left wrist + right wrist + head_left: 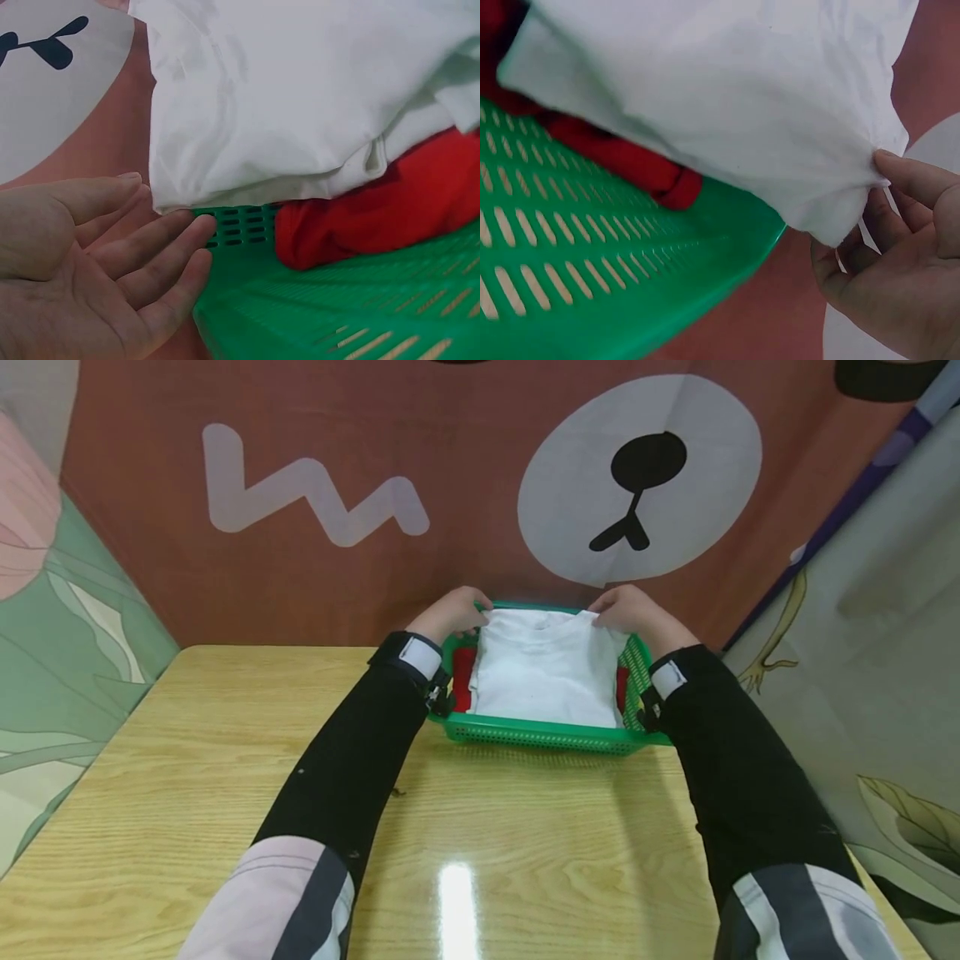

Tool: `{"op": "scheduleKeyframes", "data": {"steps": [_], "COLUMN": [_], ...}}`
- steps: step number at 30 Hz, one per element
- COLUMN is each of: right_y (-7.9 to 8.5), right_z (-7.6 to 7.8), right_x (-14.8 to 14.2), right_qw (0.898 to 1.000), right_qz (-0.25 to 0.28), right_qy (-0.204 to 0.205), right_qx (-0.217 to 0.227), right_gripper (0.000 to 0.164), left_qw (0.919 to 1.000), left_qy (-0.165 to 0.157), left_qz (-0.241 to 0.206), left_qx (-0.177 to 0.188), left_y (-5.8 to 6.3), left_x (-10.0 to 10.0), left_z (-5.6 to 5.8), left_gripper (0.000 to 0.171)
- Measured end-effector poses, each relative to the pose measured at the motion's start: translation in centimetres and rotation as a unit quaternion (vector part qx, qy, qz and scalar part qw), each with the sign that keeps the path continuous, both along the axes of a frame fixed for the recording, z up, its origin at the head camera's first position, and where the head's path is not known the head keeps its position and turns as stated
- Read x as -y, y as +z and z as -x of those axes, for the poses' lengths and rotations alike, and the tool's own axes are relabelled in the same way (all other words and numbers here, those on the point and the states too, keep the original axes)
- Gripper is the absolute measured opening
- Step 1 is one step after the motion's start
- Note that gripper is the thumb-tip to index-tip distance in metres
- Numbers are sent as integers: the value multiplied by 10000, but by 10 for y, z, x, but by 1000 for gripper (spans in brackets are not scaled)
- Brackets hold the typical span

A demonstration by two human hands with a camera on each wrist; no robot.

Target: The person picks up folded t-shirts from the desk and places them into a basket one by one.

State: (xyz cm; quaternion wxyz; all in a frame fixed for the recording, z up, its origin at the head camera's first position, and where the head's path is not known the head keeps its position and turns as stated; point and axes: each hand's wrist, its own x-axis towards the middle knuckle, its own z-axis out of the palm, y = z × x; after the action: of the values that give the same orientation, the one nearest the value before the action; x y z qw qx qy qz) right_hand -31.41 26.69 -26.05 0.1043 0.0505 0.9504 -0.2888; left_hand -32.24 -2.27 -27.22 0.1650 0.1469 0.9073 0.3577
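A folded white shirt (546, 668) lies in a green plastic basket (540, 733), over red cloth (462, 679) that shows on both sides. At the shirt's far right corner my right hand (637, 614) pinches the fabric between thumb and fingers; the right wrist view shows the hand (907, 240) with the white corner (847, 202) drawn out past the basket rim. My left hand (452, 612) is at the far left corner. In the left wrist view the left hand (105, 262) has loosely extended fingers, their tips just below the shirt's corner (169, 187).
The basket stands at the far edge of a wooden table (300, 735). Directly behind hangs a brown cloth (322, 577) with a printed bear face. A patterned curtain (885, 635) borders the right side, and a green leafy fabric (67, 652) the left.
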Motion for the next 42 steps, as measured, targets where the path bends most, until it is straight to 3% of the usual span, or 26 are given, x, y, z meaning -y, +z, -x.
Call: {"op": "scheduleKeyframes", "data": {"steps": [12, 18, 31, 42], "right_y": [4, 1, -4, -4], "right_z": [4, 8, 7, 6], "right_x": [10, 9, 10, 9], "right_qw": [9969, 9967, 9969, 9969], "right_qz": [-591, -613, -643, -629], "right_qy": [516, 529, 411, 419], "right_qx": [-81, 29, 214, 221], "right_gripper": [38, 40, 42, 43], "left_qw": [9998, 9995, 9998, 9995], "left_qy": [-170, -86, 25, -134], "left_qz": [85, -84, 40, 117], "left_qx": [-116, -280, -204, -277], "left_y": [2, 6, 8, 6], "left_x": [-2, -5, -7, -7], "left_z": [-5, -8, -8, -4], "left_gripper": [46, 44, 45, 44]}}
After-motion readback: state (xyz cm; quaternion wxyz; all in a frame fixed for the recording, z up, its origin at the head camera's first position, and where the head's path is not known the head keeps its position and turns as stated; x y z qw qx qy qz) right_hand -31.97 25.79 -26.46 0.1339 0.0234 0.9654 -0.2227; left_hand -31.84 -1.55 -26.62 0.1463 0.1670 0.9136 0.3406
